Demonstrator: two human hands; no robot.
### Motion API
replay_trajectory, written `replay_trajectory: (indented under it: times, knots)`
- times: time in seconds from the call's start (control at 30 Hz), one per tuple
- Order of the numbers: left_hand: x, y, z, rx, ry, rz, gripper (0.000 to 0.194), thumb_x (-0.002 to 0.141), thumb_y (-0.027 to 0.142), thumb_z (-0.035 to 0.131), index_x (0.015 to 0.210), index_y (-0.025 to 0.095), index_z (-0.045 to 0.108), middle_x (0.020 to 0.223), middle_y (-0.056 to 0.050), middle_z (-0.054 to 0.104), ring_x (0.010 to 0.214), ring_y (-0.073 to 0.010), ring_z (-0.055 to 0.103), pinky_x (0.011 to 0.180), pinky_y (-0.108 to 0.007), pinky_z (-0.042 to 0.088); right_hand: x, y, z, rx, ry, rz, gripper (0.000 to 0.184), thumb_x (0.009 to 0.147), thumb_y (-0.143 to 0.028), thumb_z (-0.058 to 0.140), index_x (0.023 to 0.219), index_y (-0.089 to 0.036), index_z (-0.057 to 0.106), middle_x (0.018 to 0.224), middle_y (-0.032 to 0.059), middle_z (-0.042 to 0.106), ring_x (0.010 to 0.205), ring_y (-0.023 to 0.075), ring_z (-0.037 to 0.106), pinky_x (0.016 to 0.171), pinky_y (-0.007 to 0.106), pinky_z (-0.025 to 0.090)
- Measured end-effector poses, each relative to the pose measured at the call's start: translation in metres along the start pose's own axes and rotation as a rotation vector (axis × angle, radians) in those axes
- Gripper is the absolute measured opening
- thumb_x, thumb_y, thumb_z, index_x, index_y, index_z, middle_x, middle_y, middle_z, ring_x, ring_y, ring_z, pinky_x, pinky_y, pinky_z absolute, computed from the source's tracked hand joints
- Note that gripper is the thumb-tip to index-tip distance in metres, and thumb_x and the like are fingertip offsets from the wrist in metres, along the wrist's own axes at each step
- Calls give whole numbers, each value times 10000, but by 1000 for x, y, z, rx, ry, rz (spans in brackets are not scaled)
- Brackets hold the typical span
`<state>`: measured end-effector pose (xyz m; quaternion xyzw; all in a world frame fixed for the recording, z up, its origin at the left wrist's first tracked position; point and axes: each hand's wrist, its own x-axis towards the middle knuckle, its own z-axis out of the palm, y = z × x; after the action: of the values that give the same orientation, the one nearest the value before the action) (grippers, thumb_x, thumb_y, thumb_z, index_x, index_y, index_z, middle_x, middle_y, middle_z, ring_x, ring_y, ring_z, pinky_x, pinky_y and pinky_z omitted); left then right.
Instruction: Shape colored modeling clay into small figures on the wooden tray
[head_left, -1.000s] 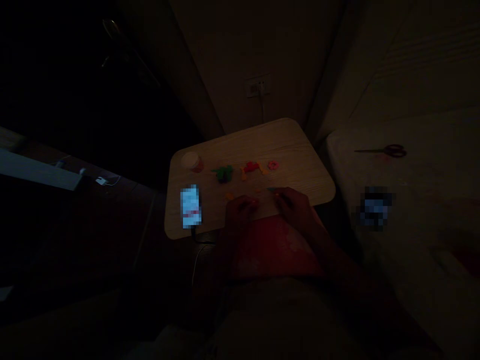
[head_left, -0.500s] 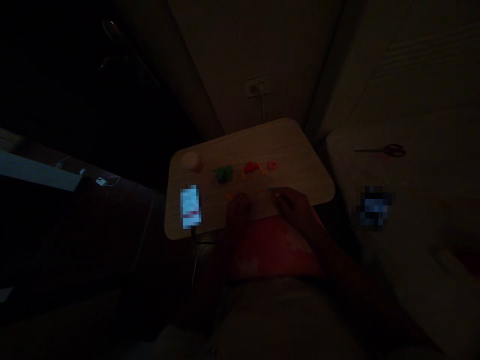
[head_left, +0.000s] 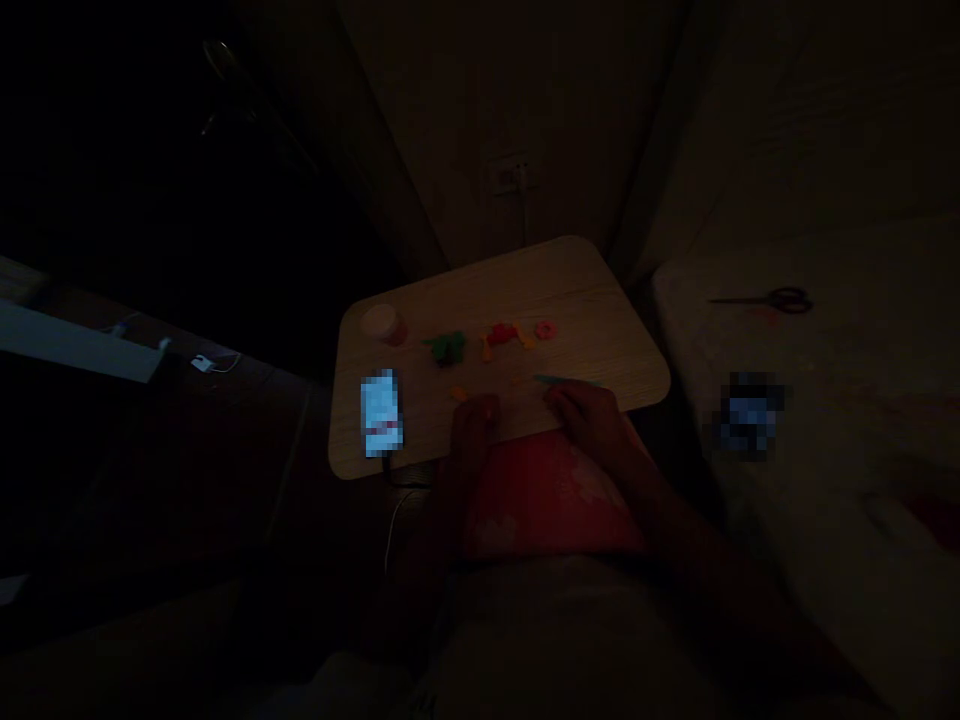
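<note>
Phone screen (head_left: pixel 382 413) pixelated, unreadable; green figure (head_left: pixel 448 348) near tub (head_left: pixel 385 325).

Single head cam, worn on person's head, faces forward and steeply down over counter (head_left: pixel 600 320), wide view, wall beyond

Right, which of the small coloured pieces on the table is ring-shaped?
The pinkish-red ring, just right of the red-and-orange piece; it curves around a central hole, unlike that piece or the green piece.

We see a very dim room, a pale wall (head_left: pixel 465 90) with a socket (head_left: pixel 512 175), a wooden bench (head_left: pixel 600 300) before it, and dark floor (head_left: pixel 247 430) on the left.
</note>
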<state>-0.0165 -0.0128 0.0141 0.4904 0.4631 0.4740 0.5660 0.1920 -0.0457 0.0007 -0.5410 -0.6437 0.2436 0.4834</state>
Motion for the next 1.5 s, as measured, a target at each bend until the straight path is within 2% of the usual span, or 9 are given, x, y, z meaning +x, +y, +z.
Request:
replay_trajectory:
  times: [0.17,0.43,0.63,0.73,0.83,0.9,1.13,1.33,1.5]
  knots:
    - [-1,9,4,38,-64,100,578,861,728,638,663,206,492,641,25,432,605,-121,366,581,-272,326,0,0,1,-6,9,-11,233,984,-319,570,896,-222,764,909,80,803,827,242,743,771,360,569]
    - [-1,7,3,170,-38,61,406,781,552,804,876,190,647,822,-2,624,770,-139,565,695,-237,459,0,0,1,-12,18,-37,221,999,-300,567,941,-213,762,945,86,800,857,235,748,781,356,578]
    - [-1,6,1,225,-42,114,290,862,462,753,980,197,737,978,-42,724,927,-186,655,846,-287,510,-1,-2,1,-5,41,-39,268,1016,-297,526,1140,-210,748,1096,107,797,980,248,750,865,388,589]
    - [0,9,0,266,-93,192,250,920,417,694,1021,204,778,1047,-61,738,1001,-205,665,923,-318,505,-1,-2,2,8,46,-15,304,1028,-296,493,1197,-203,728,1072,106,795,903,230,749,804,369,594]
    - [1,10,-1,295,-113,233,235,936,401,679,984,202,794,1000,-64,738,976,-209,668,913,-332,511,-1,-2,2,14,34,4,322,1036,-291,463,1207,-209,722,1008,93,797,816,212,736,747,354,589]
    - [2,8,-2,303,-124,248,226,929,401,692,926,199,794,946,-60,732,935,-205,667,875,-329,518,-1,-1,2,13,30,3,318,1033,-288,462,1193,-215,727,1019,93,800,838,218,741,764,359,589]
    - [4,3,-3,303,-138,334,215,819,400,820,768,199,763,822,-43,710,796,-179,656,726,-303,515,-1,-2,-1,22,-4,59,229,987,-290,546,1024,-209,757,836,58,797,746,211,741,716,323,570]
    - [3,5,-1,299,-121,333,235,758,349,863,675,185,716,749,-21,687,730,-155,636,693,-286,497,-3,-2,-2,42,-8,113,136,926,-282,630,895,-211,743,833,51,803,723,195,741,676,291,548]
    - [1,2,0,280,-61,242,331,679,361,904,639,173,635,736,-4,647,698,-138,590,644,-257,449,-4,-2,0,51,13,143,95,874,-293,705,818,-217,716,737,25,771,622,176,688,590,276,508]
